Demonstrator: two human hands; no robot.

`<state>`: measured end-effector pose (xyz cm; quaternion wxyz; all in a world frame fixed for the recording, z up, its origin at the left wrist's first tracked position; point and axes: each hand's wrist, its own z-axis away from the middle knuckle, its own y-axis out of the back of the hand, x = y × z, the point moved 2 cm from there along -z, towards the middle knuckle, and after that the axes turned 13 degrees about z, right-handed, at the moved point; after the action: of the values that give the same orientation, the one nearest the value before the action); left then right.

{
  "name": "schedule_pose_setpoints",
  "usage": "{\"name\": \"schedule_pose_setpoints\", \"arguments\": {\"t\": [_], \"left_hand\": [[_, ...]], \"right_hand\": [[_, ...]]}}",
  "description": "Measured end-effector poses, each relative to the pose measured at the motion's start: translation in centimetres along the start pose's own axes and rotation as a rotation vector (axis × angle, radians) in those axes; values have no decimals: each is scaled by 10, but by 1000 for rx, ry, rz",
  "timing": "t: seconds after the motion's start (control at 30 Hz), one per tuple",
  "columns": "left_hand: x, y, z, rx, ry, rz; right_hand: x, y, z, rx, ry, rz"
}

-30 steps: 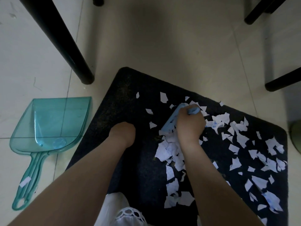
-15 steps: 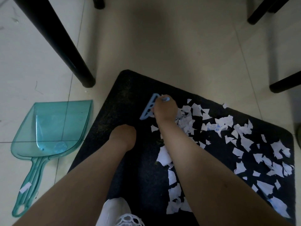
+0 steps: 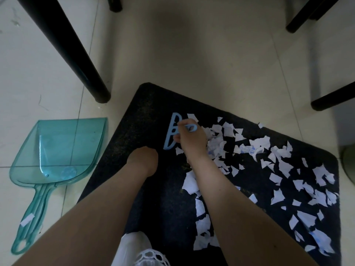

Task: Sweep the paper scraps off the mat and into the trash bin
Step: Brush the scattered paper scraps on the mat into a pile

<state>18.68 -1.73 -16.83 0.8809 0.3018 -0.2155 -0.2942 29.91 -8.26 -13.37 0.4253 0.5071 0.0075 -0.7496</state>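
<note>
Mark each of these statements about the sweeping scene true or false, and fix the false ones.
1. The right hand grips a blue brush. True.
2. The dustpan lies on the mat. False: it lies on the floor, left of the mat.
3. Most paper scraps cover the mat's right side. True.
4. The left hand holds the dustpan. False: it rests on the mat, apart from the dustpan.

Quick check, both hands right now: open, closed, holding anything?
Left hand: rests knuckles-down on the mat; fingers hidden, cannot tell.
Right hand: grips the blue brush.
</note>
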Motion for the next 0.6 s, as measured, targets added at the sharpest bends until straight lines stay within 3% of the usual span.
{"name": "schedule_pose_setpoints", "arguments": {"t": [0.07, 0.17, 0.27, 0.4, 0.5, 0.6], "left_hand": [[0, 1, 1, 34, -12, 2], [0, 2, 1, 48, -31, 9], [1, 3, 1, 49, -28, 3], [2, 2, 1, 44, -15, -16], [2, 1, 2, 27, 2, -13], [2, 2, 3, 39, -6, 10]], "right_hand": [[11, 7, -6, 75, -42, 127], [17, 36, -5, 326, -63, 364], [20, 57, 6, 423, -42, 281], [12, 44, 17, 293, 27, 43], [14, 19, 16, 77, 76, 161], [26, 16, 9, 63, 65, 304]]}}
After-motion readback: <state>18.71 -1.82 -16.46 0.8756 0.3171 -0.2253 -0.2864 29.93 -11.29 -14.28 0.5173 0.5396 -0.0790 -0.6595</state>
